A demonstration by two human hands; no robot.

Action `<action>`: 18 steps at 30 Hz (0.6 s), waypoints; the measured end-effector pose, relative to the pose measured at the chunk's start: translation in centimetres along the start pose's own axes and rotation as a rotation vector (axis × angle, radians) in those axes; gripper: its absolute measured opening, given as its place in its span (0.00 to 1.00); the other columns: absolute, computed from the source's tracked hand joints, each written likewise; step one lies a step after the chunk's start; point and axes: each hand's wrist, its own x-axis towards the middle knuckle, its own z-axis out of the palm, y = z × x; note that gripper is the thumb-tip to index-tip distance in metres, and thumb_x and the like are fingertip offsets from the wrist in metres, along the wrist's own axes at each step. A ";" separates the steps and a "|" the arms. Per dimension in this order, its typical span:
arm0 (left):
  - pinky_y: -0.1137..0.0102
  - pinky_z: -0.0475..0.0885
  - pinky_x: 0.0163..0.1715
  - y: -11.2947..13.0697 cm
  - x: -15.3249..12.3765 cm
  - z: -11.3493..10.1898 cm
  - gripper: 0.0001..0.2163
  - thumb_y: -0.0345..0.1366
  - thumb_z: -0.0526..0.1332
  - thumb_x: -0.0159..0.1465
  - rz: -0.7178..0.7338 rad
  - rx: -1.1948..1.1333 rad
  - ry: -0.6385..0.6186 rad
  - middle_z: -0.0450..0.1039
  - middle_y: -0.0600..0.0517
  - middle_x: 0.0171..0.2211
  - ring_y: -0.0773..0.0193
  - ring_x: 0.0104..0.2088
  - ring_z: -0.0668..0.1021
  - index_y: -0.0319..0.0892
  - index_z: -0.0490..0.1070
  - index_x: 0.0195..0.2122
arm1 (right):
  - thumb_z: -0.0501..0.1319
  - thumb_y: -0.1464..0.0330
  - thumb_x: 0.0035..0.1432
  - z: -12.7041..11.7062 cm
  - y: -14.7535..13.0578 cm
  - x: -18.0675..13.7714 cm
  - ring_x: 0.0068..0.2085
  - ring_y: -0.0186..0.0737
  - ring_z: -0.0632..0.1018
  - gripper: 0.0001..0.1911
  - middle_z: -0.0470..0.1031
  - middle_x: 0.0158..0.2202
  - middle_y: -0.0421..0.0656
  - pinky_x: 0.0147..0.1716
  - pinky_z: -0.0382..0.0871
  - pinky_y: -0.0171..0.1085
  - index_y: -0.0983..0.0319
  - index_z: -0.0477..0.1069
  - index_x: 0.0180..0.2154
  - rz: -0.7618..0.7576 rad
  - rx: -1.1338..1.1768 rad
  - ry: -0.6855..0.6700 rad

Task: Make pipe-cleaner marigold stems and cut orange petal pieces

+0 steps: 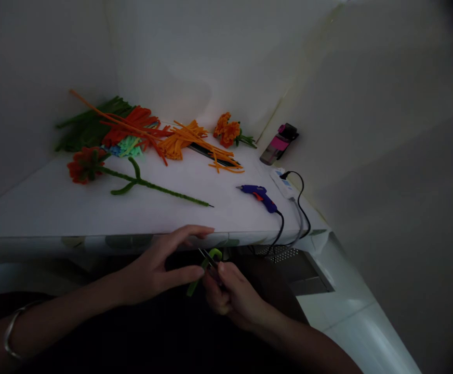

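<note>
Grips what look like scissors [210, 258] in the right hand [232, 293], curled closed around the handles just below the front edge of the worktop [226, 218]. Aims the slim, slightly parted blades forward and left, toward that edge. Right at the blades, a light green pipe cleaner [192, 289], bent over at its upper end, with its long axis slanting down and left toward the lap. Cannot tell the exact hold on it.

Holds the left hand [160, 262] open from the left side, thumb and fingers spread wide, fingertips at the front edge, thumb tip close beside the pipe cleaner. On that wrist, a silver bangle [10, 332].

Left of the worktop's middle, a long-stemmed red-orange flower [140, 182], head toward the left edge, stem pointing right and slightly frontward. Near the right edge, a purple glue gun [263, 198], nozzle leftward, with a pale mark too small to read; behind it, a white power strip [288, 191] and a pink-banded bottle [279, 145]. Along the back edge, from the left corner: dark green [90, 127], red-orange [133, 124] and orange pipe-cleaner bundles [185, 139], then small orange flowers [229, 133].
</note>
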 end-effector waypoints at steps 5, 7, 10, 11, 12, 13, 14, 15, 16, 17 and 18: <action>0.63 0.60 0.55 0.1 -0.2 0.3 0.21 0.35 0.56 0.63 0.043 -0.054 -0.181 0.61 0.52 0.56 0.59 0.56 0.64 0.51 0.56 0.57 | 0.58 0.48 0.50 0.1 0.3 -0.2 0.12 0.22 0.49 0.26 0.50 0.11 0.29 0.10 0.37 0.28 0.63 0.58 0.19 0.031 -0.016 0.023; 0.63 0.61 0.55 0.1 -0.3 0.4 0.22 0.34 0.55 0.63 0.071 -0.035 -0.192 0.62 0.52 0.55 0.59 0.55 0.65 0.52 0.55 0.57 | 0.58 0.48 0.50 0.3 0.4 -0.3 0.12 0.22 0.50 0.26 0.51 0.11 0.29 0.09 0.37 0.28 0.63 0.58 0.19 0.057 0.003 0.018; 0.61 0.59 0.56 -0.1 -0.2 0.5 0.22 0.33 0.54 0.62 0.140 -0.040 -0.217 0.58 0.49 0.56 0.58 0.56 0.62 0.50 0.55 0.57 | 0.58 0.49 0.51 0.5 0.5 -0.4 0.11 0.21 0.49 0.25 0.50 0.10 0.29 0.09 0.36 0.27 0.63 0.58 0.19 0.081 0.063 -0.010; 0.61 0.58 0.56 -0.1 -0.2 0.5 0.21 0.33 0.54 0.62 0.162 -0.044 -0.226 0.57 0.48 0.56 0.57 0.57 0.60 0.48 0.56 0.56 | 0.58 0.49 0.51 0.6 0.5 -0.4 0.11 0.21 0.49 0.25 0.50 0.10 0.29 0.09 0.36 0.27 0.63 0.58 0.19 0.087 0.078 -0.019; 0.61 0.59 0.56 -0.2 -0.2 0.5 0.19 0.33 0.54 0.61 0.179 -0.040 -0.228 0.56 0.48 0.56 0.57 0.56 0.60 0.47 0.58 0.55 | 0.58 0.49 0.51 0.6 0.6 -0.4 0.11 0.21 0.49 0.25 0.50 0.10 0.29 0.09 0.36 0.27 0.63 0.57 0.18 0.093 0.090 -0.028; 0.62 0.59 0.55 -0.2 -0.1 0.5 0.17 0.32 0.54 0.61 0.190 -0.023 -0.225 0.57 0.47 0.55 0.57 0.55 0.61 0.45 0.59 0.52 | 0.58 0.49 0.51 0.6 0.6 -0.5 0.10 0.21 0.49 0.25 0.50 0.10 0.29 0.08 0.36 0.27 0.63 0.57 0.18 0.100 0.101 -0.036; 0.62 0.60 0.54 -0.2 -0.1 0.6 0.15 0.32 0.53 0.61 0.196 0.008 -0.220 0.59 0.47 0.53 0.58 0.53 0.63 0.44 0.61 0.50 | 0.58 0.49 0.51 0.5 0.6 -0.5 0.10 0.21 0.49 0.26 0.49 0.10 0.29 0.08 0.36 0.28 0.62 0.57 0.17 0.106 0.114 -0.045; 0.62 0.61 0.53 -0.2 -0.1 0.6 0.12 0.31 0.52 0.62 0.201 0.050 -0.212 0.62 0.48 0.49 0.59 0.50 0.66 0.43 0.61 0.47 | 0.57 0.49 0.51 0.5 0.7 -0.5 0.10 0.21 0.48 0.26 0.48 0.10 0.28 0.08 0.35 0.28 0.62 0.57 0.17 0.110 0.127 -0.054; 0.62 0.61 0.52 -0.1 -0.1 0.7 0.10 0.30 0.51 0.62 0.205 0.096 -0.206 0.65 0.48 0.45 0.60 0.47 0.68 0.42 0.62 0.45 | 0.57 0.48 0.51 0.4 0.7 -0.5 0.10 0.21 0.48 0.26 0.47 0.09 0.28 0.09 0.35 0.28 0.62 0.57 0.17 0.110 0.138 -0.064; 0.62 0.62 0.51 -0.1 -0.2 0.8 0.08 0.30 0.50 0.63 0.201 0.143 -0.202 0.67 0.49 0.41 0.62 0.43 0.69 0.42 0.62 0.43 | 0.56 0.48 0.51 0.3 0.7 -0.5 0.10 0.21 0.47 0.26 0.47 0.09 0.28 0.09 0.35 0.29 0.62 0.57 0.17 0.109 0.146 -0.071; 0.63 0.63 0.49 0.0 -0.3 0.9 0.07 0.30 0.48 0.64 0.196 0.182 -0.195 0.68 0.50 0.37 0.62 0.41 0.70 0.41 0.62 0.41 | 0.56 0.47 0.51 0.2 0.8 -0.5 0.10 0.22 0.47 0.27 0.47 0.08 0.28 0.09 0.35 0.29 0.62 0.57 0.17 0.107 0.155 -0.073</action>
